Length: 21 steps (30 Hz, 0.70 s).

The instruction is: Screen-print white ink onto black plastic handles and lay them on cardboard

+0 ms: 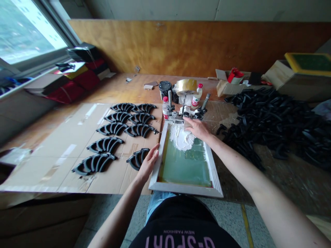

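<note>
A screen printing frame (217,184) with a green mesh lies in front of me, its far end at a metal clamp (178,119). White paste (182,137) is spread thickly over the far part of the mesh. My left hand (149,162) grips the frame's left edge, fingers along its side. Over the far end of the screen, my right hand (198,129) is closed on a small, pale flat scraper (187,126), partly hidden by the fingers and near the paste. Left of the frame, black curved plastic pieces (99,163) lie in fanned groups on cardboard (62,137).
Loose black parts (274,120) form a large pile at right. Behind the clamp stand red-capped bottles (196,96), a dark jar (164,89) and a tape roll (186,86). A wooden board (181,48) closes off the back. Boxes (292,77) stand at far right.
</note>
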### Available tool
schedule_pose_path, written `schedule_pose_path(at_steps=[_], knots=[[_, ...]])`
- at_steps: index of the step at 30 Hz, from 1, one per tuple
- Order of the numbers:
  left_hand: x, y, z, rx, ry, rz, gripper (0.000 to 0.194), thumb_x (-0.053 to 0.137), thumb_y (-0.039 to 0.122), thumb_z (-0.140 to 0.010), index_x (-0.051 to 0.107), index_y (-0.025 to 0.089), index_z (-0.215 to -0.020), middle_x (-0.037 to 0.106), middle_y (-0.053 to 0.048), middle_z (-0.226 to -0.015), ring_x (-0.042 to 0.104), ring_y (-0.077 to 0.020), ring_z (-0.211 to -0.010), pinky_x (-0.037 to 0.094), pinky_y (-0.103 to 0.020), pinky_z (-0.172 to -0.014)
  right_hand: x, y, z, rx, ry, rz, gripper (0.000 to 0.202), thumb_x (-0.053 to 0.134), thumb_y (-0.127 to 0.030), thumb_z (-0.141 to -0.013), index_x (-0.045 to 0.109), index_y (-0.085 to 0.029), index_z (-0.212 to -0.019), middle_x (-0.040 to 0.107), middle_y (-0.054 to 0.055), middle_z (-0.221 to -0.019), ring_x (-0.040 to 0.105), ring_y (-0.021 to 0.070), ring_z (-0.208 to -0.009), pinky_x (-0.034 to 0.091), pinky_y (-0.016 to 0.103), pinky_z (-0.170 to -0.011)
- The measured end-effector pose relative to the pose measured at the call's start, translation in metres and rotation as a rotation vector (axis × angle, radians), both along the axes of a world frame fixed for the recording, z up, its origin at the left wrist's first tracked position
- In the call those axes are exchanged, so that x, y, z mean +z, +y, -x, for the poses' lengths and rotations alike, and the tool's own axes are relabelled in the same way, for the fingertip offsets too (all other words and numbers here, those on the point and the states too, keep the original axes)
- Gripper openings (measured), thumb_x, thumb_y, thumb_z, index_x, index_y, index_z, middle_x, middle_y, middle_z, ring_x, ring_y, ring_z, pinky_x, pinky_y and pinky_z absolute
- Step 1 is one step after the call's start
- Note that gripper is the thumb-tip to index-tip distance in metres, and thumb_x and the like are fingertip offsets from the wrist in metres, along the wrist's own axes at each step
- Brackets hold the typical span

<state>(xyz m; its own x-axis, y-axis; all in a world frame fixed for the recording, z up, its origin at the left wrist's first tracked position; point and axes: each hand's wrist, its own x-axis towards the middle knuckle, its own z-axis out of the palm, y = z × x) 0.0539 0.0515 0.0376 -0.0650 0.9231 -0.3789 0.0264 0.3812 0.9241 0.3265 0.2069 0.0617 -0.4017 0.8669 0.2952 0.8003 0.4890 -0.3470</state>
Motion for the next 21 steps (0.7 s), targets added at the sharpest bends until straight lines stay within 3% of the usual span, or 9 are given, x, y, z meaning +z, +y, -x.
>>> schedule_pose_path(at_steps=[2, 4, 6, 8, 10, 12, 15, 19, 21], knots=[[0.022, 0.006, 0.000, 0.011, -0.016, -0.015, 0.064, 0.048, 0.067, -0.083, 0.060, 0.022, -0.127, 0.070, -0.004, -0.090, 0.061, -0.0155, -0.066, 0.045, -0.024, -0.056, 0.008, 0.019, -0.017, -0.126, 0.038, 0.003, 0.058, 0.068, -0.028, -0.082, 0.051, -0.030, -0.137, 0.069, 0.004, -0.102, 0.063, 0.0210, -0.088, 0.047, 0.032, -0.081], [0.042, 0.017, -0.002, 0.034, -0.077, -0.061, 0.063, 0.042, 0.072, -0.083, 0.064, 0.021, -0.115, 0.068, -0.002, -0.079, 0.057, -0.0140, -0.059, 0.043, -0.023, -0.052, 0.007, 0.027, -0.043, -0.279, 0.119, 0.002, 0.046, 0.061, -0.030, -0.087, 0.055, -0.027, -0.132, 0.070, 0.004, -0.094, 0.063, 0.0208, -0.083, 0.047, 0.032, -0.078], [0.061, 0.034, -0.009, 0.081, -0.198, -0.197, 0.060, 0.044, 0.072, -0.082, 0.064, 0.021, -0.106, 0.067, -0.001, -0.078, 0.059, -0.0139, -0.063, 0.047, -0.024, -0.058, -0.005, 0.023, -0.070, -0.435, 0.194, 0.043, 0.034, 0.051, -0.030, -0.090, 0.061, -0.021, -0.121, 0.070, 0.005, -0.086, 0.063, 0.0211, -0.079, 0.048, 0.033, -0.075], [0.079, 0.053, -0.017, 0.106, -0.318, -0.338, 0.056, 0.047, 0.069, -0.082, 0.064, 0.021, -0.106, 0.067, -0.002, -0.084, 0.063, -0.0148, -0.073, 0.050, -0.024, -0.065, -0.028, 0.009, -0.085, -0.521, 0.217, 0.114, 0.027, 0.049, -0.028, -0.090, 0.065, -0.017, -0.109, 0.069, 0.007, -0.083, 0.063, 0.0219, -0.077, 0.049, 0.034, -0.073], [0.092, 0.070, -0.025, 0.086, -0.386, -0.385, 0.057, 0.048, 0.067, -0.083, 0.063, 0.018, -0.109, 0.068, -0.005, -0.088, 0.064, -0.0168, -0.080, 0.050, -0.026, -0.066, -0.057, -0.010, -0.084, -0.459, 0.204, 0.165, 0.024, 0.054, -0.028, -0.087, 0.066, -0.017, -0.105, 0.069, 0.007, -0.086, 0.063, 0.0220, -0.080, 0.050, 0.034, -0.074], [0.096, 0.079, -0.032, 0.099, -0.414, -0.377, 0.060, 0.047, 0.067, -0.084, 0.063, 0.015, -0.110, 0.070, -0.009, -0.087, 0.065, -0.0184, -0.084, 0.050, -0.026, -0.065, -0.081, -0.031, -0.068, -0.263, 0.168, 0.163, 0.030, 0.062, -0.029, -0.083, 0.064, -0.019, -0.111, 0.069, 0.007, -0.097, 0.062, 0.0218, -0.090, 0.049, 0.035, -0.082], [0.074, 0.069, -0.047, 0.161, -0.437, -0.281, 0.060, 0.046, 0.065, -0.086, 0.057, 0.017, -0.120, 0.072, -0.010, -0.092, 0.066, -0.0179, -0.083, 0.051, -0.025, -0.064, -0.094, -0.057, -0.033, -0.062, 0.049, 0.107, 0.030, 0.067, -0.027, -0.082, 0.065, -0.022, -0.112, 0.066, 0.007, -0.104, 0.058, 0.0229, -0.102, 0.045, 0.039, -0.093], [0.017, 0.023, -0.075, -0.040, -0.480, 0.185, 0.057, 0.055, 0.058, -0.085, 0.053, 0.017, -0.125, 0.071, -0.014, -0.106, 0.069, -0.0209, -0.083, 0.054, -0.029, -0.062, -0.073, -0.098, 0.015, -0.087, 0.017, 0.018, 0.013, 0.061, -0.027, -0.089, 0.069, -0.020, -0.097, 0.064, 0.008, -0.093, 0.055, 0.0223, -0.095, 0.045, 0.036, -0.088], [-0.008, -0.001, -0.079, -0.063, -0.511, 0.304, 0.049, 0.054, 0.057, -0.086, 0.058, 0.016, -0.114, 0.071, -0.014, -0.105, 0.070, -0.0219, -0.084, 0.055, -0.029, -0.063, -0.063, -0.118, 0.033, 0.075, 0.012, -0.035, 0.014, 0.058, -0.027, -0.091, 0.069, -0.021, -0.097, 0.063, 0.007, -0.089, 0.055, 0.0212, -0.093, 0.046, 0.034, -0.085]])
